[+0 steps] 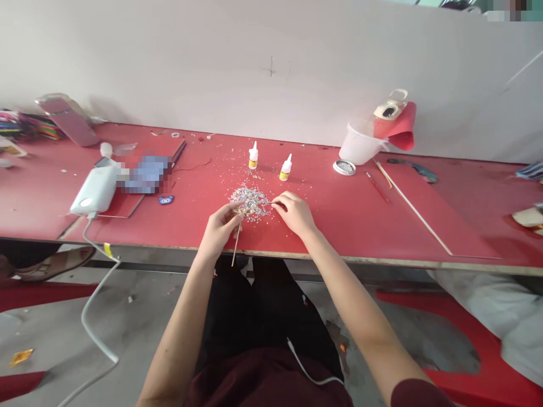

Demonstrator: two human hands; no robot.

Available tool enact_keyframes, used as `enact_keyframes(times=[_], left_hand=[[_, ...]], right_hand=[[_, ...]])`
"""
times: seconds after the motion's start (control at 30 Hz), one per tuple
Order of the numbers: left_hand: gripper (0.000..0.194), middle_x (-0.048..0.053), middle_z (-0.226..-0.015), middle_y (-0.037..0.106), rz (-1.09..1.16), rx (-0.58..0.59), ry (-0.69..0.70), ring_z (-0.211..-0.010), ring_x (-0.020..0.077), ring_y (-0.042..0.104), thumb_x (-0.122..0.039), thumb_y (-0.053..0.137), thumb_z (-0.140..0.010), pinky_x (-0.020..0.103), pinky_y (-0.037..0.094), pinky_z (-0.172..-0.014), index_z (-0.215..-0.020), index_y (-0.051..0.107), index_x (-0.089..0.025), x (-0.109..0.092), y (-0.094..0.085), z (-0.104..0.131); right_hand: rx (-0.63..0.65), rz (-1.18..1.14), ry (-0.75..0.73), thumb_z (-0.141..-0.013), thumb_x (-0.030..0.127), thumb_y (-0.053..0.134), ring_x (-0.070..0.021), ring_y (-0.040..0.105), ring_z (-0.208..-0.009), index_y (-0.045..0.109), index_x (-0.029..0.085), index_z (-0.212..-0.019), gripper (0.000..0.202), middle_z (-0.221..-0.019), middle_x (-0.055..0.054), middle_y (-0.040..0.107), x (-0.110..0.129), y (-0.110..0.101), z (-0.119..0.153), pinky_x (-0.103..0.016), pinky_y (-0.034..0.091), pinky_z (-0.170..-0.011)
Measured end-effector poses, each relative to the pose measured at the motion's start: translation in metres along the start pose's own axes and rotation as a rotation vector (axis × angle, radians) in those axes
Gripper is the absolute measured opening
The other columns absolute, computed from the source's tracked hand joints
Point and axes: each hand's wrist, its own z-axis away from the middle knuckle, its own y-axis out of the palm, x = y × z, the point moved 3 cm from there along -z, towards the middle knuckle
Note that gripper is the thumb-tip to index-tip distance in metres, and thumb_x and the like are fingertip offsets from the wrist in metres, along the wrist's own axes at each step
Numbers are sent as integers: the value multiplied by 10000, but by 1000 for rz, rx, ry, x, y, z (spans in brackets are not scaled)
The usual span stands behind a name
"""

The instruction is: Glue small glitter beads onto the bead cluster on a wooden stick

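A pile of small glittering pieces (255, 199) lies on the red table in front of me. At its left edge, my left hand (221, 227) is closed on a thin light-coloured stick (236, 246), which points down past the table's front edge. Something gold-coloured shows at the fingertips; its shape is too small to make out. My right hand (296, 212) is at the pile's right side, thumb and fingers pinched on a tiny dark thing that I cannot name. Behind the pile stand two small white glue bottles, a left bottle (253, 156) and a right bottle (285, 168), with yellow labels.
To the right are a white bucket (360, 144), a round tin (344, 167), a red pen-like tool (377, 187) and a red board (449, 209). A white power bank (95, 191) with a cable sits left, near a pink bottle (70, 120). A grey wall closes the back.
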Motion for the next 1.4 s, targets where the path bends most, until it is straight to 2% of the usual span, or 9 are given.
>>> enact_keyframes(times=[0.27, 0.57, 0.77, 0.93, 1.03, 1.1, 1.2, 1.27, 1.4], left_hand=[[344, -42, -627, 493, -5, -3, -1, -473, 51, 415, -292, 682, -834, 172, 370, -433, -1152, 668, -162, 0, 0, -1], [313, -46, -613, 497, 5, -3, 7, -455, 52, 417, -285, 673, -832, 175, 370, -433, -1123, 674, -172, 1, 0, -1], [326, -41, -619, 491, -5, 7, 23, -469, 53, 417, -284, 664, -844, 171, 376, -439, -1152, 672, -178, 2, -1, -1], [332, -41, -622, 494, -5, 2, 20, -470, 54, 421, -290, 670, -840, 174, 384, -444, -1153, 673, -179, 2, -1, -1], [332, -43, -615, 492, -7, 0, 19, -465, 54, 419, -294, 674, -837, 174, 378, -441, -1147, 673, -174, 2, -1, -1], [335, -45, -611, 487, -10, 3, 23, -463, 54, 418, -296, 675, -838, 174, 376, -441, -1152, 672, -176, 2, -1, -1], [340, -46, -613, 483, -12, 10, 24, -464, 54, 417, -299, 674, -842, 177, 376, -442, -1160, 669, -179, 2, -1, -1], [340, -47, -614, 478, -11, 12, 23, -465, 54, 417, -300, 671, -846, 179, 375, -443, -1163, 667, -179, 2, -1, -1], [343, -47, -608, 475, -11, 6, 21, -473, 58, 428, -292, 673, -843, 185, 375, -451, -1167, 665, -180, 3, -1, -1]], right_hand=[[44, 11, -20, -947, 286, 532, -204, 616, -902, 669, 220, -865, 173, -940, -62, 666, 3, 6, -3, -326, 468, -774], [10, -7, -3, -950, 316, 518, -204, 622, -881, 677, 226, -885, 194, -936, -66, 668, 1, 4, -2, -333, 483, -765], [51, -31, -42, -946, 310, 534, -201, 625, -902, 681, 228, -904, 174, -943, -60, 672, 5, 3, -2, -329, 481, -787], [0, 17, 28, -940, 302, 530, -204, 625, -864, 678, 221, -918, 170, -957, -69, 666, 2, 3, 0, -320, 473, -726], [59, -37, -39, -940, 307, 531, -197, 626, -868, 681, 229, -919, 170, -950, -60, 668, 5, 4, 0, -318, 479, -746], [43, -62, -56, -942, 312, 527, -195, 628, -876, 679, 235, -939, 171, -960, -60, 669, 6, 3, 0, -320, 483, -759], [-41, 21, 34, -933, 284, 537, -202, 622, -839, 674, 216, -927, 152, -954, -70, 662, 1, 0, 0, -321, 473, -712], [-44, 82, 83, -922, 259, 548, -205, 616, -814, 671, 207, -902, 135, -938, -72, 658, -2, 0, 1, -318, 459, -677], [20, 13, 2, -928, 284, 542, -194, 619, -831, 671, 227, -912, 142, -945, -58, 662, 1, 1, 2, -308, 462, -700]])
